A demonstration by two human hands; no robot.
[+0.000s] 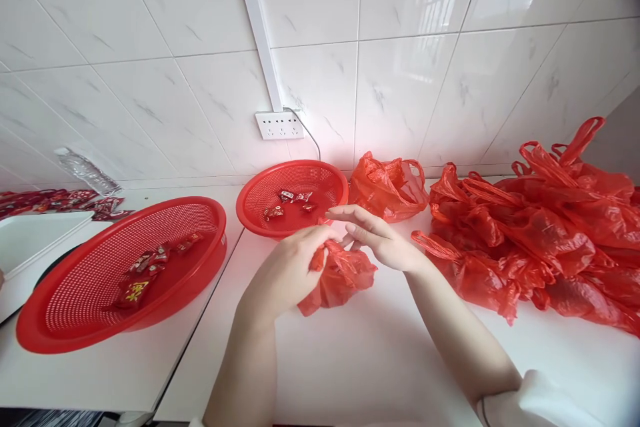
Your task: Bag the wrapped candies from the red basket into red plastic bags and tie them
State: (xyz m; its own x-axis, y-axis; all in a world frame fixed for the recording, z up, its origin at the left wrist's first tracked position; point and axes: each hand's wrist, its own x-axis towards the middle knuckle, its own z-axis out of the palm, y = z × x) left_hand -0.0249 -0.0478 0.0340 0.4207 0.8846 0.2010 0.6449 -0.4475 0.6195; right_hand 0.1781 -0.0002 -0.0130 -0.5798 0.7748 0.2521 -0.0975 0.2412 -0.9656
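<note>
In the head view my left hand (287, 267) is closed round the gathered neck of a small red plastic bag (345, 277), with a tuft of plastic showing at its thumb. The bag hangs low over the white table, and its contents are hidden. My right hand (375, 237) is just above and right of the bag, fingers apart and stretched toward my left hand. Whether its fingertips touch the plastic is hard to see. Right behind both hands is a round red basket (250, 203) with several small wrapped snack packets (295, 197) inside.
A larger red basket (210, 213) with a few packets stands at left. An open red bag (387, 190) sits by the wall. Many filled red bags (540, 233) are heaped at right. At far left are a plastic bottle (87, 170), more packets and a white tray (47, 233).
</note>
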